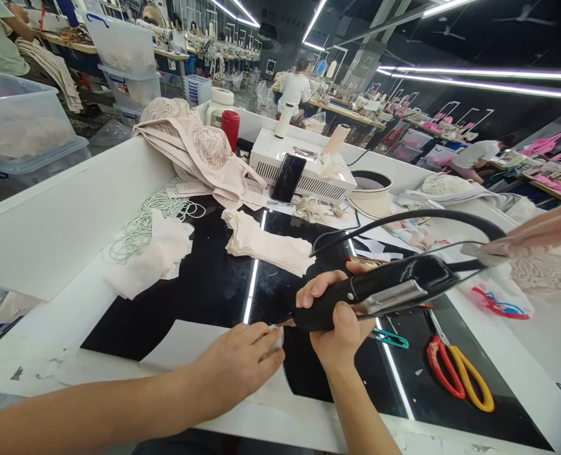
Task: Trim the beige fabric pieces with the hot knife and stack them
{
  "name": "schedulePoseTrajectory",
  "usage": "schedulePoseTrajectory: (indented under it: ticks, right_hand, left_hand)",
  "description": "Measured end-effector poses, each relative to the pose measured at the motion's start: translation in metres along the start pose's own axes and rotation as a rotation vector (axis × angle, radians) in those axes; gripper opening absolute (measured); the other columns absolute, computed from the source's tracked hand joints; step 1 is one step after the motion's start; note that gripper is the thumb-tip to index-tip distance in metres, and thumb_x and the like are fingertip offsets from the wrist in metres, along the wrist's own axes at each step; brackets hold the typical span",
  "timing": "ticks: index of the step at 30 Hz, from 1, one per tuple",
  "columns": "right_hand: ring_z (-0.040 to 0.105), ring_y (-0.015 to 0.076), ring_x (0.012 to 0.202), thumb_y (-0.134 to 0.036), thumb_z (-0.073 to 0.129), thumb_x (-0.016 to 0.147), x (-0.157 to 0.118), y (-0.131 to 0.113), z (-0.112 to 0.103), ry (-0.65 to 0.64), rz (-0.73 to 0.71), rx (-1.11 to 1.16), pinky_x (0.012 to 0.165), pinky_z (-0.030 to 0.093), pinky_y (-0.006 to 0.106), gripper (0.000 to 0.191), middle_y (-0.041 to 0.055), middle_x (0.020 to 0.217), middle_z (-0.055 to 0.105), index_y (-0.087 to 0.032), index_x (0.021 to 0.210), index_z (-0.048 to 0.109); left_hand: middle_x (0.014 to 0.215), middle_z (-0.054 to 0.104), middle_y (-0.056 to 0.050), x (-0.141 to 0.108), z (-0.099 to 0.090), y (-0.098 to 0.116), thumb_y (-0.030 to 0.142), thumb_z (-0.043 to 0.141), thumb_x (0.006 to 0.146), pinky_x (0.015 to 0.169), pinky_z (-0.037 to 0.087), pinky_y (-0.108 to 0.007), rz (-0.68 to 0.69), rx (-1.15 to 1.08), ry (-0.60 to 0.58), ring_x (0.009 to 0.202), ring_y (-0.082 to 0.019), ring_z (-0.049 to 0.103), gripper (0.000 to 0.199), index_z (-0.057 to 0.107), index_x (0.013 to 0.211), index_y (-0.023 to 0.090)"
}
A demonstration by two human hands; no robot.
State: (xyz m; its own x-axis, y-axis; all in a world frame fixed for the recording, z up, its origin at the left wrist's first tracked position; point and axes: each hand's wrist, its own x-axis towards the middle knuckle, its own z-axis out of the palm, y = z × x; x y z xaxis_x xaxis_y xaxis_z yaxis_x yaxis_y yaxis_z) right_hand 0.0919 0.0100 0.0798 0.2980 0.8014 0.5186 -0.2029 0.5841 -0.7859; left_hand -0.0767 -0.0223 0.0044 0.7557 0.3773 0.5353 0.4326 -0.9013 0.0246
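Overhead tube lights (pixel 479 72), glare streaks (pixel 254 268) on black tabletop (pixel 209 297), stretched edges

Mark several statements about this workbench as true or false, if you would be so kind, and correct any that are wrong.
1. The right-hand grip is closed around a black handheld tool. True.
2. The left-hand grip is beside the tool's tip. True.
3. The stack of pale fabric lies on the black surface. True.
4. The phone lies flat on the black surface. False: it is tilted up in front of a white box.
5. The scissors have two blue handles. False: one handle is red, the other yellow.
6. The green cord is wound on a spool. False: it lies in a loose tangle.
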Motion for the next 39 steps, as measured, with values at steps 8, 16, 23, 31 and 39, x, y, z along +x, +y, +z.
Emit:
schedulePoseTrajectory:
  ticks: [8,16,23,31,39]
  right_hand:
    - [0.059,0.0144,0.056,-0.043,0.08,0.084,0.005,-0.022,-0.019,0.055,-0.009,-0.062,0.053,0.056,0.031,0.043,-0.0052,0.076,0.063,-0.029,0.118,0.059]
    - [0.06,0.0138,0.057,-0.038,0.081,0.085,-0.013,-0.039,-0.035,0.069,0.014,-0.002,0.052,0.056,0.028,0.039,-0.0047,0.076,0.065,-0.029,0.119,0.062]
    - [0.062,0.0137,0.058,-0.042,0.081,0.087,-0.026,-0.042,-0.042,0.064,0.001,-0.003,0.052,0.055,0.028,0.041,-0.0041,0.079,0.064,-0.029,0.121,0.061]
    - [0.062,0.0137,0.061,-0.041,0.079,0.089,-0.034,-0.046,-0.05,0.061,-0.007,0.015,0.054,0.055,0.028,0.041,-0.0036,0.082,0.064,-0.03,0.124,0.06]
    - [0.063,0.0142,0.065,-0.037,0.076,0.093,-0.04,-0.044,-0.055,0.043,-0.003,0.034,0.056,0.054,0.03,0.039,-0.0028,0.086,0.065,-0.031,0.127,0.059]
  left_hand:
    - [0.138,0.07,-0.002,0.004,-0.004,-0.025,0.013,0.059,0.1,0.084,0.047,-0.037,-0.096,0.031,-0.096,0.113,-0.023,0.062,0.021,0.066,0.119,0.018]
    - [0.157,0.057,0.005,0.004,-0.01,-0.046,0.032,0.042,0.113,0.099,0.043,-0.042,-0.185,0.058,-0.227,0.131,-0.027,0.055,0.041,0.054,0.151,0.022]
    - [0.159,0.055,-0.003,0.006,-0.015,-0.052,0.043,0.035,0.115,0.11,0.042,-0.051,-0.133,0.138,-0.212,0.144,-0.035,0.047,0.048,0.051,0.153,0.018]
    - [0.105,0.073,-0.005,0.028,-0.023,-0.008,0.008,0.046,0.107,0.094,0.056,-0.033,0.102,-0.141,-0.128,0.102,-0.02,0.068,0.022,0.066,0.113,0.014]
    - [0.081,0.06,-0.002,0.039,0.007,0.01,0.008,0.052,0.104,0.066,0.054,-0.034,0.208,-0.083,-0.092,0.075,-0.02,0.06,0.017,0.062,0.092,0.015]
